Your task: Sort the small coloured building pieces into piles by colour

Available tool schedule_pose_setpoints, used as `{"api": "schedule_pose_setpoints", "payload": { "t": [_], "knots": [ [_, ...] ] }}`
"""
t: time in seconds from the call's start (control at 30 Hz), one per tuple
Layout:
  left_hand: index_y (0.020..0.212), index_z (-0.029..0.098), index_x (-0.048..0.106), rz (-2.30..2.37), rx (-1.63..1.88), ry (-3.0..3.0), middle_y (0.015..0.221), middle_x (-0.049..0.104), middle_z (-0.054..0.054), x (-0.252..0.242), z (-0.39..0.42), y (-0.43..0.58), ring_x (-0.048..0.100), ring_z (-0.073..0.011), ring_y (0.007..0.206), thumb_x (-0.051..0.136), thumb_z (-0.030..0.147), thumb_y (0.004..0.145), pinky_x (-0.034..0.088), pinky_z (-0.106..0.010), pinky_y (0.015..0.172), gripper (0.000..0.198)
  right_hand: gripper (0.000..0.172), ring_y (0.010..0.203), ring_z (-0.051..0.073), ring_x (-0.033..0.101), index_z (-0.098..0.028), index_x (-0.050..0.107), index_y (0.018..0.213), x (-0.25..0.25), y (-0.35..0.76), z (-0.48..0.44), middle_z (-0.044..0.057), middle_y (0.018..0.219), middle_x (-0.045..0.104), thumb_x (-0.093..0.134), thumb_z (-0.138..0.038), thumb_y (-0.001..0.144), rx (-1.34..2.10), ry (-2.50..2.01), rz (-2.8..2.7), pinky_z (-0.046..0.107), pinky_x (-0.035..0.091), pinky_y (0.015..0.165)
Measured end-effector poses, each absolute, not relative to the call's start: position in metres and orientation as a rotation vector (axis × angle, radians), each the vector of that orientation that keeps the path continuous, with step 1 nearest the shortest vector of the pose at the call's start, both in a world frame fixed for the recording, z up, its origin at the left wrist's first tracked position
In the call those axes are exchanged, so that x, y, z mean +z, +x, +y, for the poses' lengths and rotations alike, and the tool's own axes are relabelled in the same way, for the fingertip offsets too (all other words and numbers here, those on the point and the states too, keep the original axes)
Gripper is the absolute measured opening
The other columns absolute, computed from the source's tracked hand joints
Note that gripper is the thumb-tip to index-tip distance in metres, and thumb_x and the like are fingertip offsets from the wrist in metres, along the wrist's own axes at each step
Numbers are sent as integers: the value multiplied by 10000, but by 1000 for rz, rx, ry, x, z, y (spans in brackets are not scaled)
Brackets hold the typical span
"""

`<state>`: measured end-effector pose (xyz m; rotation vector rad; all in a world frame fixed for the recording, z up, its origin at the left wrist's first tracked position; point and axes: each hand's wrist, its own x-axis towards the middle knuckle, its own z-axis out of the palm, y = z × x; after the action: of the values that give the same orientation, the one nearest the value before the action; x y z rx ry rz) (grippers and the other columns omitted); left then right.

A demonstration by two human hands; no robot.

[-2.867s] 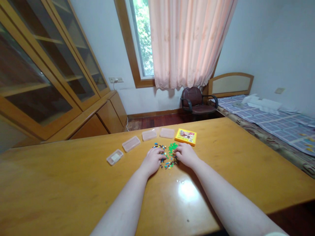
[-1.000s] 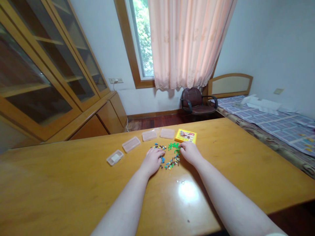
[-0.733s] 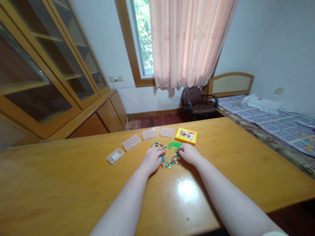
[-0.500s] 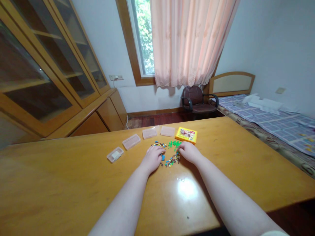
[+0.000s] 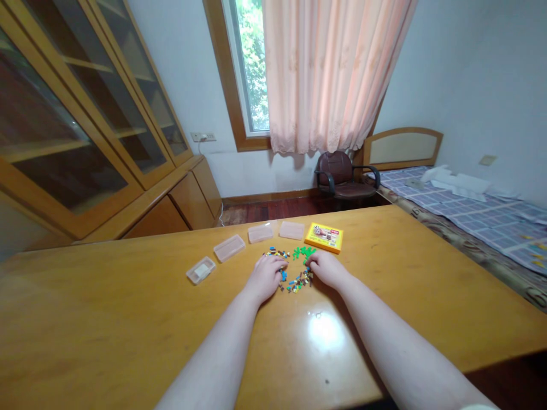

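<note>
Small building bricks in blue, brown, yellow, white and other colours lie in a loose ring on the wooden table. A cluster of green bricks forms its far right part. My left hand rests at the ring's left side, fingers loosely spread over the bricks, with no held piece showing. On the opposite side, my right hand has its fingertips drawn together among the bricks just below the green ones. Whatever is between those fingertips is too small to make out.
A yellow box lies behind the bricks. Clear plastic cases curve along the left and back, one smaller case holding something pale. Past the table are a chair, a bed and a glass-door cabinet.
The camera view has shifted very slightly. My right fingertips have moved a touch at the ring's right side; my left hand stays in place over the bricks.
</note>
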<state>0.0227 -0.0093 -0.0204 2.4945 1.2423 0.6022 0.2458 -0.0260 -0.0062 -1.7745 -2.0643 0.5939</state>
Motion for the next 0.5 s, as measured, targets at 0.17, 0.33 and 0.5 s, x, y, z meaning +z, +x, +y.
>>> {"api": "schedule_pose_setpoints", "payload": {
  "t": [0.17, 0.33, 0.5],
  "knots": [
    [1040, 234, 676, 1223, 627, 2512, 1143, 653, -44, -22, -9, 22, 544, -203, 1104, 474, 72, 764, 359, -425, 1046, 379, 313, 968, 186, 587, -159, 695, 997, -7, 236, -30, 91, 1016, 679, 433, -157, 827, 389, -1637, -2164, 280, 407, 879],
    [1040, 225, 678, 1215, 648, 2503, 1124, 659, -46, -24, -8, 23, 548, -203, 1092, 482, 66, 755, 362, -422, 1048, 380, 476, 1323, 265, 350, -184, 490, 1321, -17, 227, -34, 103, 1418, 440, 483, -357, 877, 239, -1594, -2304, 453, 194, 1101],
    [1038, 222, 677, 1224, 656, 2494, 1134, 656, -45, -25, -7, 23, 547, -197, 1100, 474, 47, 744, 354, -424, 1055, 398, 547, 1349, 255, 320, -140, 406, 1382, -22, 234, -27, 133, 1457, 373, 388, -432, 921, 230, -1741, -2227, 425, 230, 1102]
  ]
}}
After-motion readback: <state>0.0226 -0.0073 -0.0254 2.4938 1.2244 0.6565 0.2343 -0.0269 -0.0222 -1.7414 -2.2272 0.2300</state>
